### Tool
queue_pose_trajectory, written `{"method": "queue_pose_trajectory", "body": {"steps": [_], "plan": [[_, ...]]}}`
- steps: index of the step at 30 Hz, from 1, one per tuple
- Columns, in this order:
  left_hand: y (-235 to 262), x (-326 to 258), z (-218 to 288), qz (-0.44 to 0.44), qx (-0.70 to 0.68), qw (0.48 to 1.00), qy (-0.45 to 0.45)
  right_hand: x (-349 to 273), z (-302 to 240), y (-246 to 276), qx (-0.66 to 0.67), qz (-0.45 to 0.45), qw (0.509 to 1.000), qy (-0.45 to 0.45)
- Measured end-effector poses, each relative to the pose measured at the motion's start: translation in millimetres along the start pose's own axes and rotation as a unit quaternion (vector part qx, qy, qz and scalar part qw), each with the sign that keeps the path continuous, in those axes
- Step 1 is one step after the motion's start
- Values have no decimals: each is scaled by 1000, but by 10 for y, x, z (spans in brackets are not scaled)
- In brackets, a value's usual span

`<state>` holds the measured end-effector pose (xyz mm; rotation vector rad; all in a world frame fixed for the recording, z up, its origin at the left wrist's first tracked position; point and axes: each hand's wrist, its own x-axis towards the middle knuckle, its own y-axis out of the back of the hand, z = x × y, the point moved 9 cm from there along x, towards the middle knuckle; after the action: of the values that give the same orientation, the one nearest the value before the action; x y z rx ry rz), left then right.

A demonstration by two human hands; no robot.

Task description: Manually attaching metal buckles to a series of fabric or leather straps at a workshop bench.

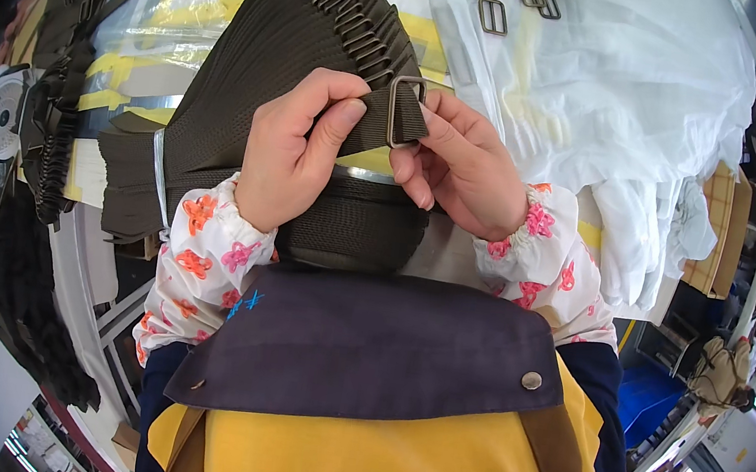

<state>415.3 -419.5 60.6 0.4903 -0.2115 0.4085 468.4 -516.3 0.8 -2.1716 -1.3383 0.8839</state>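
Note:
Between my hands is a dark olive webbing strap (366, 126), its end passed through a bronze-coloured metal slide buckle (391, 116). My left hand (286, 148) pinches the strap just left of the buckle, thumb against forefinger. On the other side, my right hand (475, 165) has its thumb and forefinger at the buckle and the folded strap end; its lower fingers are curled. Beneath and behind them fans a thick bundle of matching straps (248, 61), with a row of slide buckles (361, 38) along its far right edge. A pale tie (159, 179) wraps the bundle at left.
Several loose slide buckles (493, 17) lie on white plastic sheeting (627, 87) at the far right. More buckled straps (53, 126) hang along the left, beside a white round wheel (1, 112). At right stand a cardboard box (727, 234) and a blue bin (648, 396).

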Motion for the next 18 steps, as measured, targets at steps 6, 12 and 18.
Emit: {"method": "queue_pose_trajectory", "body": {"steps": [6,12,18], "plan": [[-93,-33,48,-92,-4,995,-27,1,151,-75,25,-123,986,-108],[-31,-14,-3,-47,-73,996,30,32,76,8,-177,7,984,-35],[28,-21,287,-29,107,987,-117,84,-123,55,-287,79,954,38]]}}
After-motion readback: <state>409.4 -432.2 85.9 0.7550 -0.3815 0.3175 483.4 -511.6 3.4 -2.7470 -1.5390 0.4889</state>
